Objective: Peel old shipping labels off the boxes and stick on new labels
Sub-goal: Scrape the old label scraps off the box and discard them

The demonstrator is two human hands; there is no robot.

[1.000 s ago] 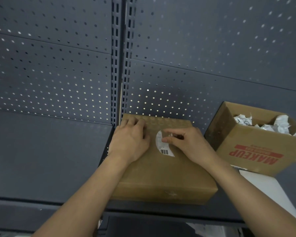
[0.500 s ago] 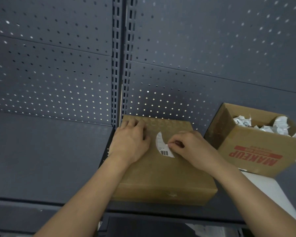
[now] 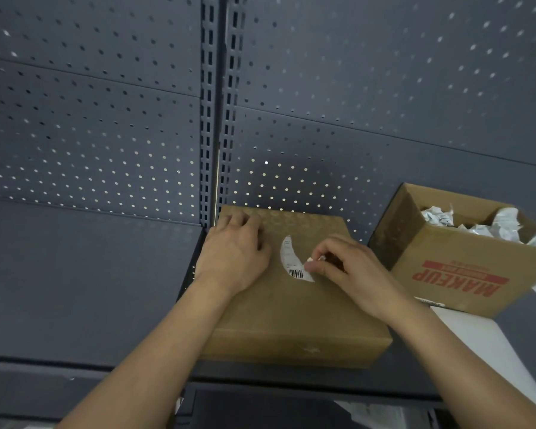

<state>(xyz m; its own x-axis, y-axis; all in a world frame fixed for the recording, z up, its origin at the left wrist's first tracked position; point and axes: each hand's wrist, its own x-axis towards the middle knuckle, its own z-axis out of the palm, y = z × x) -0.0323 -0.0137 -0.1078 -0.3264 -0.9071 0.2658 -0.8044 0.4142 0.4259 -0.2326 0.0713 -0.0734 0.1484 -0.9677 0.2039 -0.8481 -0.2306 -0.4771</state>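
Head view: a closed brown cardboard box (image 3: 291, 311) lies flat on a dark grey shelf (image 3: 84, 274), its far edge against the perforated back panel (image 3: 353, 103) just right of the slotted upright (image 3: 217, 119). On the box top sits a white shipping label (image 3: 293, 261), partly peeled so that only a crescent-shaped remainder shows; a black barcode is printed at its near end and small lines of text above it are too fine to read. The left hand (image 3: 234, 258) lies palm down on the far left part of the box top, fingers (image 3: 239, 219) spread flat and gripping nothing, just beside the label without touching it. The right hand (image 3: 350, 274) rests on the box top to the right of the label, its thumb and forefinger closed in a pinch on the label's lifted right edge, where a small curled scrap of white paper shows between them. To the right, near the closed box but apart from it, an open cardboard box (image 3: 458, 274) stands on the same shelf, printed in red with the word "MAKEUP", seen upside down from this side, with a red banner of unreadable print above it. Crumpled white paper scraps (image 3: 477, 224) fill its top. A white sheet (image 3: 483, 342) lies on the shelf at the near right, partly under the open box.
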